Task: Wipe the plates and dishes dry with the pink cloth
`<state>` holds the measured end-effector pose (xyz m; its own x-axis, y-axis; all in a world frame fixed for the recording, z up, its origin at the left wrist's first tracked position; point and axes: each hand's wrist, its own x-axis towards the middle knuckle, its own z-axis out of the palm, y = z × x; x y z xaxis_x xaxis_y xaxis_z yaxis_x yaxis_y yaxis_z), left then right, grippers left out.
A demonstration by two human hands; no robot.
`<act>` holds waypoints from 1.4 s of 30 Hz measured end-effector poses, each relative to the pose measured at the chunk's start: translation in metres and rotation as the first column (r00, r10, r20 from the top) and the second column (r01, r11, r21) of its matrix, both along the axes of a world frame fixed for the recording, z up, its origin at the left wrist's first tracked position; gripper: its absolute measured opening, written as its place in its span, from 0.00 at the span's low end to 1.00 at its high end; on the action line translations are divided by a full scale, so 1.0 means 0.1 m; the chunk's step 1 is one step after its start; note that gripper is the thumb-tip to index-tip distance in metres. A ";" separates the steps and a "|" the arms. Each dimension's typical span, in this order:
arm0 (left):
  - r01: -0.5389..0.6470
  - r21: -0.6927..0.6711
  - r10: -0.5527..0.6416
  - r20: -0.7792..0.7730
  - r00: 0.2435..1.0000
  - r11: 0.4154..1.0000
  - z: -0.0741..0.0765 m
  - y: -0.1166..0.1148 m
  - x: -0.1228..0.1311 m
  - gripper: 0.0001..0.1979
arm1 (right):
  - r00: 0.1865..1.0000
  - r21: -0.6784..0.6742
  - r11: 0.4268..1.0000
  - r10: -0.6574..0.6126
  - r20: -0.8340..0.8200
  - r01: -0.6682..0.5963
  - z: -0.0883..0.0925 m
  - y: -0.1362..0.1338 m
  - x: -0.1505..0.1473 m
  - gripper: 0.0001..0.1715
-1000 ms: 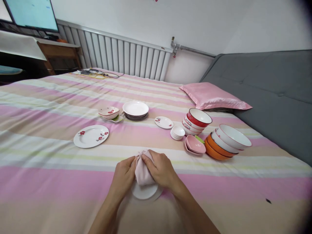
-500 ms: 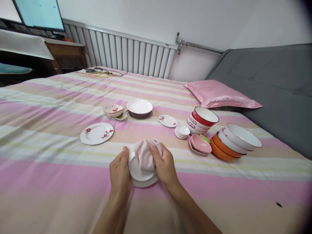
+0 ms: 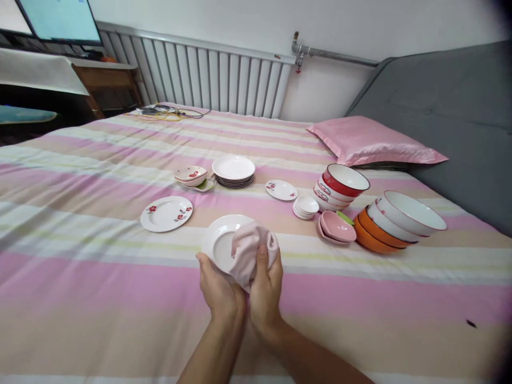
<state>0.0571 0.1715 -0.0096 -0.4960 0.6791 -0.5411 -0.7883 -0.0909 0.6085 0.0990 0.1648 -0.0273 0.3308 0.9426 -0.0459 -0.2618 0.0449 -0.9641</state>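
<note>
A white plate [image 3: 221, 242] is held up over the bed, its underside with a foot ring turned toward me. My left hand [image 3: 221, 290] grips its lower left rim, thumb on the near face and fingers hidden behind. My right hand [image 3: 265, 285] is closed on a pale pink cloth [image 3: 252, 248], pressing it against the plate's right side. Beyond them on the left lies a white plate with red flowers [image 3: 167, 214]. Farther back stands a stack of white plates [image 3: 233, 168], with heart-patterned dishes [image 3: 191, 174] beside it.
To the right are a small flowered plate [image 3: 281, 190], stacked little white dishes [image 3: 306, 207], pink dishes [image 3: 338, 226], red and white bowls [image 3: 340, 186], and orange and white bowls [image 3: 380, 232]. A pink pillow [image 3: 372, 140] lies by the grey headboard [image 3: 440, 101]. Cables [image 3: 172, 111] rest at the far edge.
The plate has tilted and turned in my hands. My left hand has slid down to its lower rim, and the cloth has moved to the right side. The view has shifted slightly.
</note>
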 end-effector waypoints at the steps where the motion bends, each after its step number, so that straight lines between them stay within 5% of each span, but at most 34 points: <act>1: 0.018 0.047 -0.018 0.004 1.000 0.999 0.02 0.00 0.02 0.22 | 1.000 0.026 1.000 0.006 -0.030 -0.005 0.01 0.07 0.05 0.24; 5: 0.249 0.109 -0.236 -0.117 0.965 0.962 0.10 0.01 -0.07 0.16 | 0.994 0.061 0.997 0.047 -0.095 -0.041 0.12 0.43 0.39 0.25; 9: 0.501 0.130 -0.428 -0.368 0.825 0.855 0.15 0.00 -0.29 0.25 | 0.959 -0.013 0.960 0.281 0.031 -0.281 0.21 0.59 0.71 0.24; 14: 0.733 -0.097 -0.688 -0.446 0.573 0.673 0.14 -0.04 -0.35 0.23 | 0.822 -0.070 0.825 0.565 0.071 -0.561 0.24 0.56 0.80 0.20; 16: 0.750 -0.130 -0.721 -0.419 0.551 0.649 0.11 -0.05 -0.31 0.22 | 0.796 -0.076 0.799 0.601 0.066 -0.597 0.24 0.54 0.78 0.19; 26: 0.507 -0.059 -0.508 -0.203 0.837 0.860 0.08 0.01 -0.26 0.16 | 0.834 -0.084 0.834 0.550 0.047 -0.545 0.20 0.53 0.67 0.20; 32: 0.259 -0.074 -0.269 -0.234 0.934 0.963 0.13 0.03 -0.23 0.13 | 0.922 -0.069 0.920 0.385 -0.040 -0.387 0.09 0.51 0.50 0.24; 42: -0.211 -0.021 0.199 -0.248 0.948 0.977 0.19 0.00 -0.07 0.15 | 0.983 -0.079 0.993 0.071 -0.168 -0.085 -0.02 0.17 0.05 0.27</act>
<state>0.0499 0.1716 0.0090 -0.7424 0.5258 -0.4153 -0.5832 -0.2019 0.7869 0.1041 0.1816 -0.0296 0.2380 0.9554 -0.1747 -0.4168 -0.0620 -0.9069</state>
